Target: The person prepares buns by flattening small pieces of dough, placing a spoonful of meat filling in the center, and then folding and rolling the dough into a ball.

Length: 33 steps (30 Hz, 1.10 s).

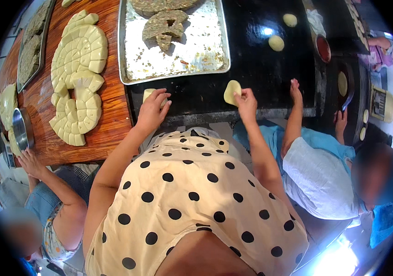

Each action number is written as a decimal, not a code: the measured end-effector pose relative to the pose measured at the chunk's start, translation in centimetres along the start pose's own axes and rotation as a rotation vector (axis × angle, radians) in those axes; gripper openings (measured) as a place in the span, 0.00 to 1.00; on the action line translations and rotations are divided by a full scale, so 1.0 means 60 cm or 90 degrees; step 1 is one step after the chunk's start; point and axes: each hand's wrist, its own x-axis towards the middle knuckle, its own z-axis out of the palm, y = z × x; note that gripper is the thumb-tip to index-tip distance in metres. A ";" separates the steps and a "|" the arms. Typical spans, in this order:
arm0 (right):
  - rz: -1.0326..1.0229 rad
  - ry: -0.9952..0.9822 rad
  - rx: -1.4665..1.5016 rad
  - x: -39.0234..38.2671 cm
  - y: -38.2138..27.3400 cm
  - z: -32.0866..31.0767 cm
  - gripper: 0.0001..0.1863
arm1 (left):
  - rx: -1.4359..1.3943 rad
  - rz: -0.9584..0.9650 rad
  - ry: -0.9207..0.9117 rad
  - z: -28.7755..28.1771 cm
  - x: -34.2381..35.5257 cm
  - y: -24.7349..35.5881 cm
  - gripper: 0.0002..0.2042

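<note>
Two metal trays [127, 55], perhaps three loose dough balls [276, 43], one steel bowl [20, 129].

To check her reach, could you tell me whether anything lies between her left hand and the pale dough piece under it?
Nothing visible does: the left hand already rests on the pale dough piece.

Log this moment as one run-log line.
left hand: on dough piece | right hand: holds flattened dough | surface: black counter

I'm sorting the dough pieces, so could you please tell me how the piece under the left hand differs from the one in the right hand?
The left piece lies on the black counter, mostly covered by the left hand; the right piece is held tilted in the right hand, showing as a flattened disc. Both are pale yellow dough.
</note>
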 end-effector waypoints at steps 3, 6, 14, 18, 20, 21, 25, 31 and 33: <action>-0.054 -0.042 0.087 -0.045 -0.076 0.049 0.13 | -0.046 -0.011 0.055 -0.007 -0.017 -0.009 0.11; -0.224 -0.090 0.000 -0.059 -0.134 0.115 0.12 | -0.100 -0.084 0.085 -0.018 -0.044 -0.021 0.09; -0.860 -0.177 -0.106 -0.005 -0.161 0.196 0.14 | -0.181 -0.212 0.099 -0.039 -0.107 -0.023 0.09; -0.877 -0.273 -0.218 0.012 -0.133 0.219 0.15 | -0.172 -0.180 0.091 -0.022 -0.125 -0.032 0.08; -0.851 -0.288 -0.219 0.015 -0.136 0.223 0.16 | -0.183 -0.187 0.075 -0.020 -0.121 -0.034 0.08; -0.842 -0.304 -0.218 0.018 -0.138 0.223 0.16 | -0.187 -0.180 0.073 -0.020 -0.115 -0.032 0.09; -0.343 -0.506 -0.195 0.006 -0.198 0.191 0.14 | -0.245 -0.189 0.079 -0.019 -0.088 -0.032 0.11; 0.221 -0.620 0.557 -0.018 -0.269 0.072 0.13 | -1.137 -0.420 -0.097 -0.012 0.007 0.003 0.33; 0.217 -0.574 0.549 -0.035 -0.283 0.053 0.14 | -1.290 -0.433 -0.180 -0.006 0.038 0.031 0.39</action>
